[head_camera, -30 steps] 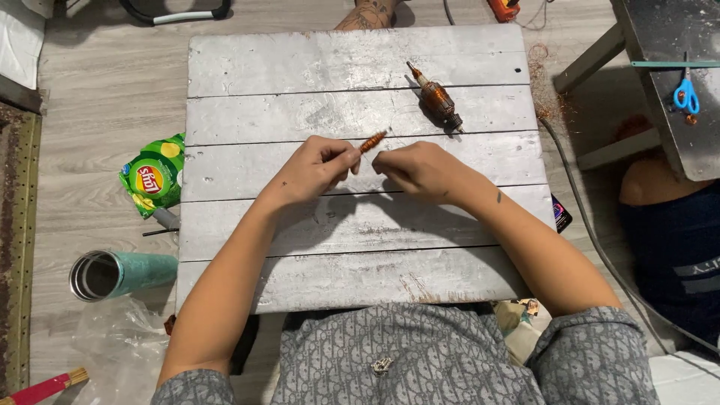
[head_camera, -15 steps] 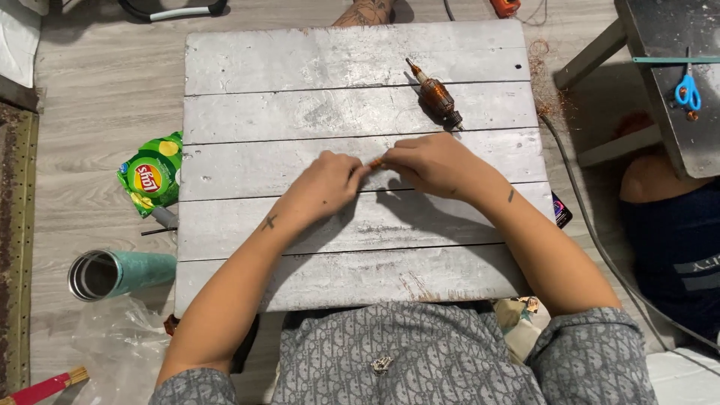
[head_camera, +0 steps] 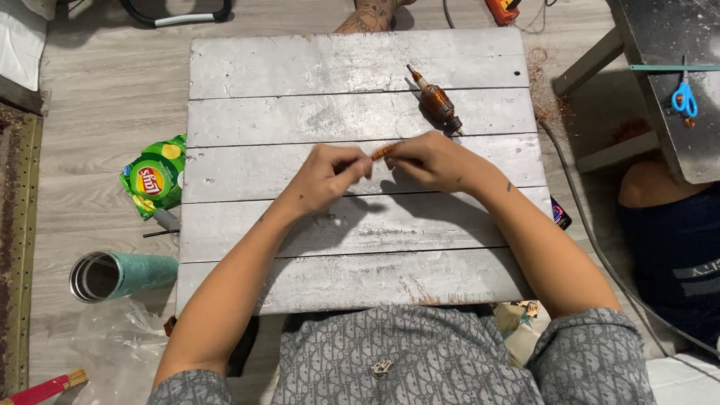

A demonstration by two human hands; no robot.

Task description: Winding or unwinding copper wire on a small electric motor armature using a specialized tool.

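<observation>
Over the middle of a whitewashed plank table [head_camera: 300,67], my left hand [head_camera: 328,178] and my right hand [head_camera: 439,161] meet. Both pinch a small bundle of copper wire [head_camera: 384,151] between their fingertips. The wire's short orange end shows between the two hands; the part inside the fingers is hidden. A motor armature [head_camera: 436,101] with copper windings and a steel shaft lies on the table just beyond my right hand, apart from it.
On the floor to the left lie a green snack bag [head_camera: 154,178] and a teal tumbler [head_camera: 120,274] on its side. A side table at right holds blue scissors [head_camera: 684,97]. A person in dark clothes [head_camera: 675,240] sits at right. A cable [head_camera: 592,240] runs past the table's right edge.
Both hands have stayed together over the table's middle, shifting slightly while working the copper wire. The wire's visible end is shorter than a second ago. The armature has not moved.
</observation>
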